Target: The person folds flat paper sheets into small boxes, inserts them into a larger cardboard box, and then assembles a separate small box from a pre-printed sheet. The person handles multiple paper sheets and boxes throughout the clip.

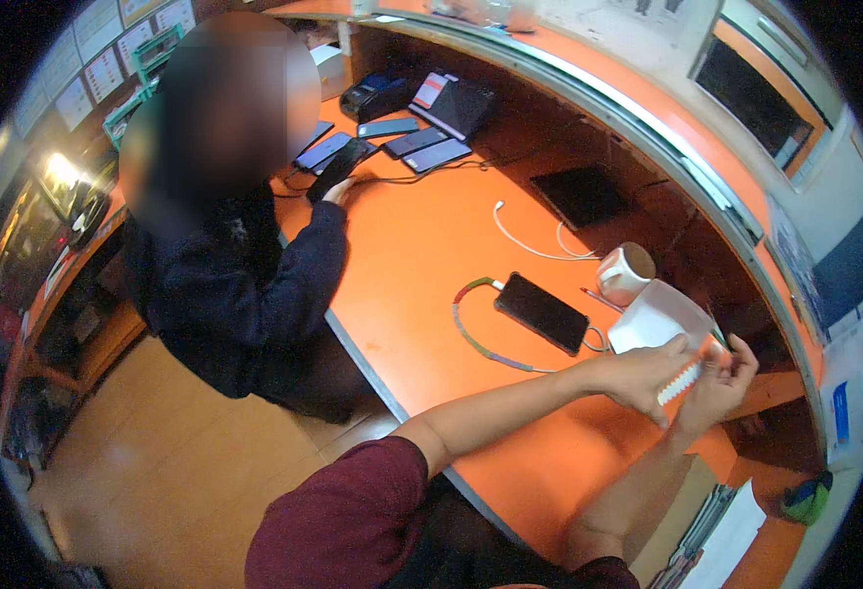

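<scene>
At the right side of the orange table, my left hand (642, 378) is closed on a white strip with a ridged edge (679, 384). Right beside it, my right hand (714, 395) has its fingers curled in near the strip's upper end; what they grip is partly hidden. A pale, partly see-through box-like thing (655, 312) lies just beyond both hands. Behind that is a white mug (626, 273). To the left of my hands, a black phone (544, 312) lies face up, with a multicoloured wrapped cable (459, 319) looping from its end.
Across the table at the left, a person in dark clothing (240, 285) holds a dark phone (338, 172). Several phones (436, 154) and a card terminal (374, 96) lie at the far end. A white cable (524, 240) curves near a dark tablet-like slab (580, 196).
</scene>
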A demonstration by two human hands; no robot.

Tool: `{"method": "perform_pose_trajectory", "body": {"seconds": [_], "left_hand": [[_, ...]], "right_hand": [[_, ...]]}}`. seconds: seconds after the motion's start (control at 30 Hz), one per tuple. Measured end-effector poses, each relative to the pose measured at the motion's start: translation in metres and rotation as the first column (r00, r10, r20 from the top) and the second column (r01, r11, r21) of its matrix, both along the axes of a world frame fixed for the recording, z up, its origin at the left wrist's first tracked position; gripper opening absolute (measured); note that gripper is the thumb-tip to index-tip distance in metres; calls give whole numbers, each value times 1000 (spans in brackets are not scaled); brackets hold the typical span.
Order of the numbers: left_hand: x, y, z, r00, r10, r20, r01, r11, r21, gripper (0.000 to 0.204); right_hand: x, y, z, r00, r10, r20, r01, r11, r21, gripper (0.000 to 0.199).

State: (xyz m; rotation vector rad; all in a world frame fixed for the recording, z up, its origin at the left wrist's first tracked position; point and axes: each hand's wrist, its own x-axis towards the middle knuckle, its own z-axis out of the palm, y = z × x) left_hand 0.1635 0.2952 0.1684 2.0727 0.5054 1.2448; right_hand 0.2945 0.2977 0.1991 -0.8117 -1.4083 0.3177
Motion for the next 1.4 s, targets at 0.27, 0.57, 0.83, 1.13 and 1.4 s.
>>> {"method": "perform_pose_trajectory", "body": {"seconds": [0.27,0.57,0.83,1.13,1.4], "left_hand": [[-50,0,38,444,326,834,565,621,-543,31],[-40,-22,50,660,213,720,254,839,-481,40],[-16,-8,25,678,541,497,-578,811,-94,11],[-3,-11,19,672,486,559,-408,873,-268,14],[0,-5,13,705,455,545,-352,891,-288,13]], "right_hand": [[-22,-34,27,746,298,596,-261,954,-149,79],[-41,-22,7,919,-204,337,98,947,307,23],[-37,-23,15,966,-189,174,130,944,302,16],[-33,-24,15,998,-27,63,21,996,87,8],[-20,-14,14,999,-54,-3,54,998,8,19]]}}
